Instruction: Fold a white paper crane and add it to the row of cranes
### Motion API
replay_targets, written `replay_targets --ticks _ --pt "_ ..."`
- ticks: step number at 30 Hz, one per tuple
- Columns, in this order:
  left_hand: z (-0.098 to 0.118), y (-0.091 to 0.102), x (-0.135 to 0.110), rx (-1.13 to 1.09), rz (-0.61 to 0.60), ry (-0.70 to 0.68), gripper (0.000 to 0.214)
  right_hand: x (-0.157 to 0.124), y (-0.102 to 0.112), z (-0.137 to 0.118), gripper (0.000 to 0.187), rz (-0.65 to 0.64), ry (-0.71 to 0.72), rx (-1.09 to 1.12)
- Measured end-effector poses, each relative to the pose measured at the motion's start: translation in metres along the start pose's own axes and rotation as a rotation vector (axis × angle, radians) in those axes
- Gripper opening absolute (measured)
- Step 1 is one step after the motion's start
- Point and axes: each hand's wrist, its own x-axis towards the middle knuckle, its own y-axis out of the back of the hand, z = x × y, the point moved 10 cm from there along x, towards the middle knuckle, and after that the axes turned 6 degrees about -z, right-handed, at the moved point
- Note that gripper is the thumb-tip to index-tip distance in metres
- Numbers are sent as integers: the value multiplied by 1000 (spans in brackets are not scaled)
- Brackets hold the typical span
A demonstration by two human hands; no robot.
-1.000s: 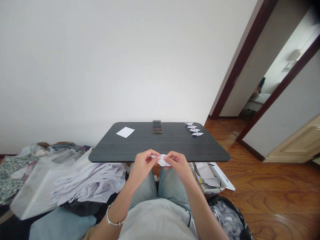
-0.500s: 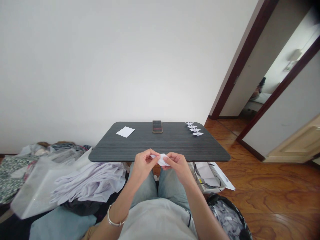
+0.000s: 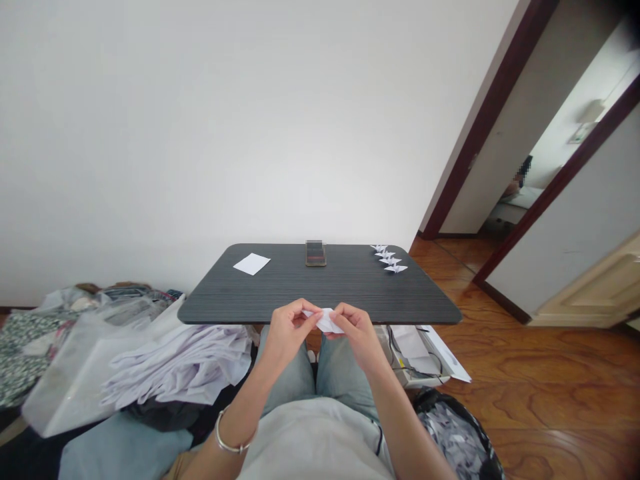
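Left hand (image 3: pixel 289 328): I see it pinching the folded paper (image 3: pixel 327 321).
Right hand (image 3: pixel 353 328): pinching its other end.
Paper: held above the table's (image 3: pixel 280 293) near edge.

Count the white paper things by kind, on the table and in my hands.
Small folded paper figures on the table: 4
Flat paper sheet: 1
Folded paper piece between left hand and right hand: 1
Total: 6
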Motion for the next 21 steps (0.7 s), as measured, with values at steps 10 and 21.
replay_targets --ticks 10,21 --pt "-3 6 1 -119 -27 113 18 -2 2 -11 30 24 108 -75" --pt "0 9 3 -155 -96 144 11 -3 2 -12 30 22 114 -110"
